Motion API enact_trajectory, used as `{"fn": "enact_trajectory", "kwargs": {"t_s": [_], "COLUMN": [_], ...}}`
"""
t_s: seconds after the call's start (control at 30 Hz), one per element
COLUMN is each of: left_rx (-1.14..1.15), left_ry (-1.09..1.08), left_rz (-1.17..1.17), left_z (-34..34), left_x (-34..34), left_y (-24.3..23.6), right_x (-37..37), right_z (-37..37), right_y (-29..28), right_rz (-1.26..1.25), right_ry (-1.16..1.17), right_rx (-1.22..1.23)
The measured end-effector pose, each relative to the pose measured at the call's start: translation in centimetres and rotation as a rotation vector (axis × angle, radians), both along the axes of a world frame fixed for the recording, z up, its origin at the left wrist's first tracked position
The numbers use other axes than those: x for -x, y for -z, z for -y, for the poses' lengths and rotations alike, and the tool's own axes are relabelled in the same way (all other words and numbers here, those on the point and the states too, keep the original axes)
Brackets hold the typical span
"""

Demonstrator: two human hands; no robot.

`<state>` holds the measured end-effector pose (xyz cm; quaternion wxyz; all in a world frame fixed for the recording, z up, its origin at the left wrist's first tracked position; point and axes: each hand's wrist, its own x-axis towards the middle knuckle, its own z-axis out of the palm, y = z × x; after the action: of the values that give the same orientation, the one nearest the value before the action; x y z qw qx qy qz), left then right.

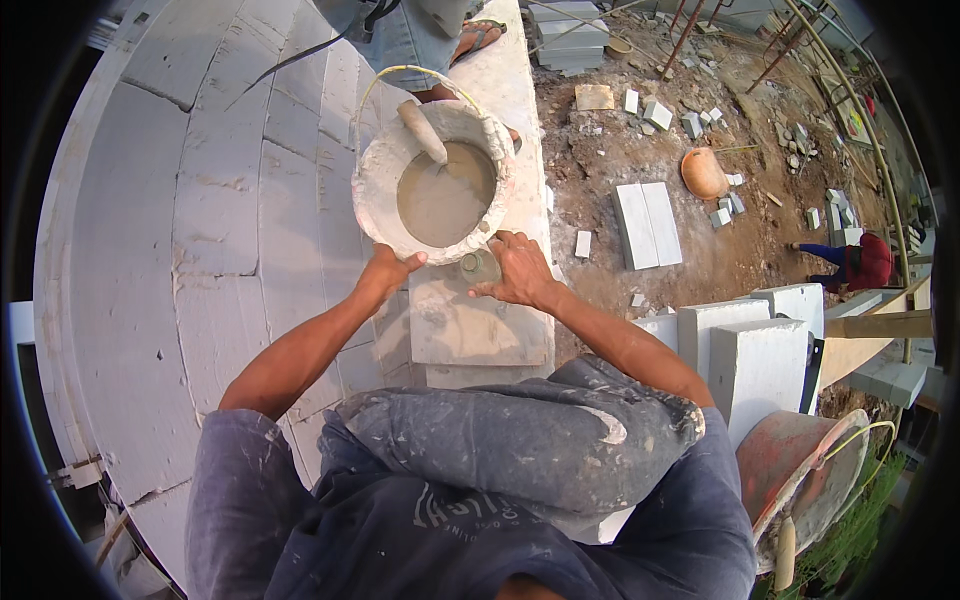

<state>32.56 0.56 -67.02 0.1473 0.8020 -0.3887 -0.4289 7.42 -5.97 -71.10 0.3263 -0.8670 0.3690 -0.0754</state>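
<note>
A mortar-caked bucket (375, 190) stands on the pale wall ledge in front of me, its thin wire handle raised. Greyish, watery liquid (450, 200) lies inside, and a tool with a rounded pale handle (423, 132) leans in it. My left hand (385, 272) grips the bucket's near left side, thumb along the rim. At the near right side, my right hand (518, 270) curls around a small greenish, see-through bottle (481, 266), close against the bucket. The bottle's lower part is hard to make out.
Pale block wall (220, 220) spreads on my left. Another person's foot (478, 40) is beyond the bucket. Below right lie white blocks (647, 226) and an orange bowl (704, 174). A stack of blocks (760, 370) and a second bucket (800, 460) stand nearby; a person in red (868, 264) bends farther off.
</note>
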Motion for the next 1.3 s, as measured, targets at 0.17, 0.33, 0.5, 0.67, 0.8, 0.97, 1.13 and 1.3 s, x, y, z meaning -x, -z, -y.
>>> {"fn": "enact_trajectory", "kwargs": {"t_s": [0.17, 0.33, 0.5, 0.67, 0.8, 0.97, 1.13, 1.3], "left_rx": [-0.196, -0.183, -0.211, -0.346, -0.317, 0.185, 0.566, -0.113], "left_ry": [0.031, 0.026, 0.042, 0.105, 0.22, 0.672, 1.088, 0.848], "left_rz": [0.031, -0.007, 0.07, 0.17, 0.313, 0.159, -0.509, -1.274], "left_z": [2.0, 0.8, 2.4, 4.4, 3.5, 3.8, 3.6, 3.9], "left_x": [-0.8, -1.0, -2.5, -5.1, -1.3, 5.5, 35.7, 58.0], "left_y": [0.2, -0.2, 2.1, 1.8, -1.2, -2.5, -12.2, -13.9], "right_x": [2.8, 9.7, 20.2, 31.3, 42.3, 45.2, 44.2, 44.3], "right_z": [2.3, 4.4, -4.5, -17.3, -24.8, -28.6, -25.7, -24.9], "right_y": [-2.9, -9.3, -22.2, -30.8, -28.8, -26.8, -29.8, -34.4], "right_rz": [-0.112, -0.048, 0.447, 0.024, -0.963, -1.209, -1.246, -1.428], "right_ry": [-0.003, 0.212, 0.489, 1.001, 1.137, 0.918, 0.787, 0.819], "right_rx": [0.006, -0.134, 0.08, 0.452, 0.25, -0.301, 0.037, -0.021]}}
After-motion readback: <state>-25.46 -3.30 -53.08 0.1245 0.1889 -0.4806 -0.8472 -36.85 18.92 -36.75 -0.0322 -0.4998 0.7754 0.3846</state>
